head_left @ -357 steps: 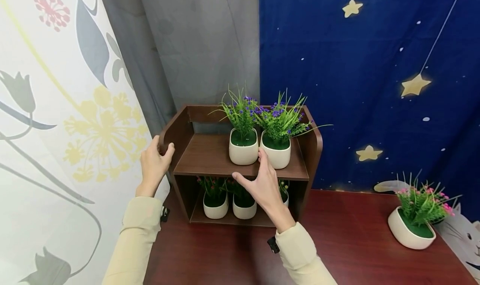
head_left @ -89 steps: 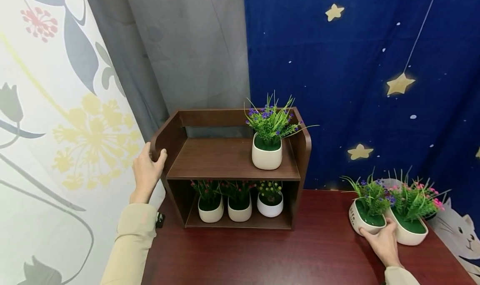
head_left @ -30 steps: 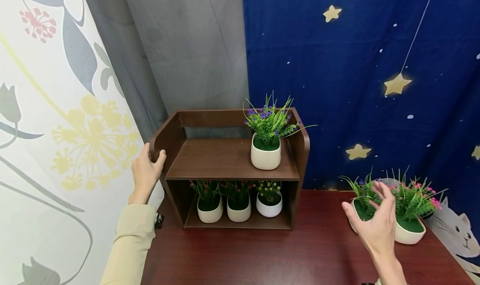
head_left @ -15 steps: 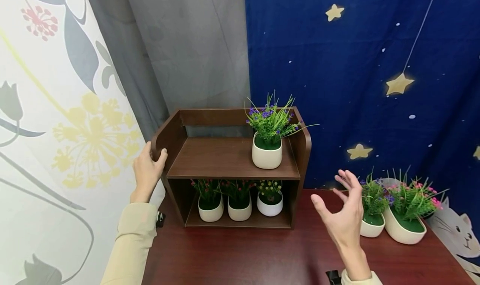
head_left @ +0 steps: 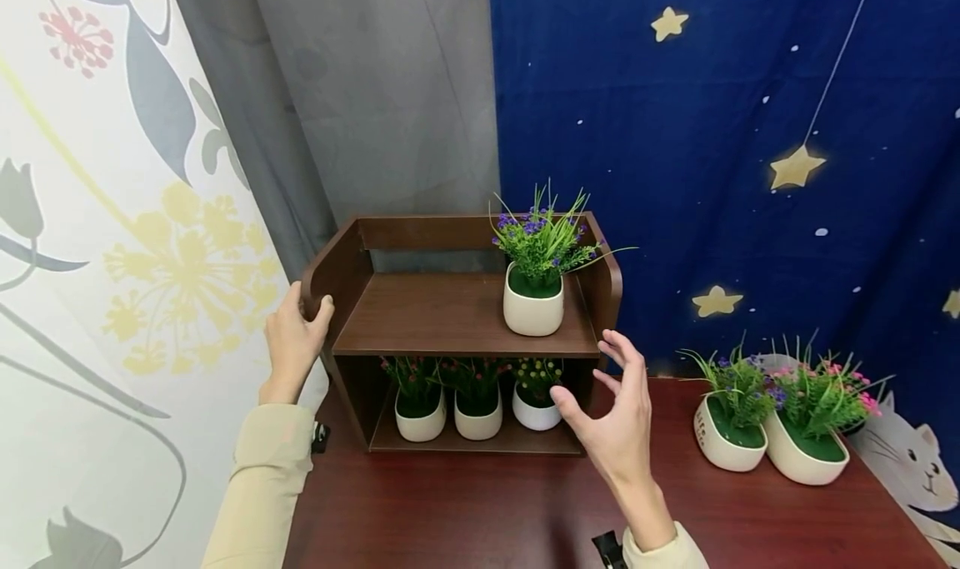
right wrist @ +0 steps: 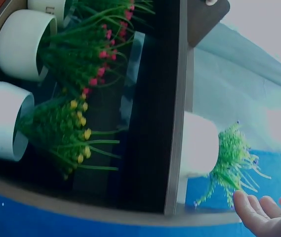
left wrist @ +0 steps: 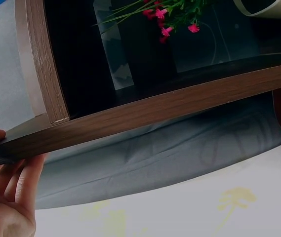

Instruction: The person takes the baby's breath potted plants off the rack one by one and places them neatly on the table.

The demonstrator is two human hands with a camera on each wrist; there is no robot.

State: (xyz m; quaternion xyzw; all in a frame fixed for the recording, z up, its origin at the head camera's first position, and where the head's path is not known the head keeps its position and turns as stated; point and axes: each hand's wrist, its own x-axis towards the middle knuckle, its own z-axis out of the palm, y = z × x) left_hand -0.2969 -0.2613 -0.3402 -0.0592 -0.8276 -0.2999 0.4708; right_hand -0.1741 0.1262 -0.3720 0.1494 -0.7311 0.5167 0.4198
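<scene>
My left hand point(head_left: 291, 346) grips the left side panel of a dark brown two-tier shelf point(head_left: 420, 311); the left wrist view has the thumb and fingers point(left wrist: 29, 182) on opposite faces of the panel's edge. My right hand point(head_left: 617, 423) hangs in front of the shelf's lower right corner, thumb and fingers spread, holding nothing. On the upper tier, toward the right, stands a white potted plant with purple flowers point(head_left: 533, 312). In the right wrist view, my right fingers point(right wrist: 249, 210) appear near that plant's foliage point(right wrist: 231, 163).
Three white potted plants stand on the lower tier, the rightmost, yellow-flowered pot point(head_left: 537, 415) partly behind my right thumb. On the red-brown table point(head_left: 450, 511), at right, a purple-flowered pot with lettering point(head_left: 731, 452) stands beside a pink-flowered pot point(head_left: 810, 465). Curtains hang behind.
One purple-flowered pot went from the upper tier to the table, beside the pink one. My right hand let go of it and moved left to the shelf. My left hand stayed on the panel.
</scene>
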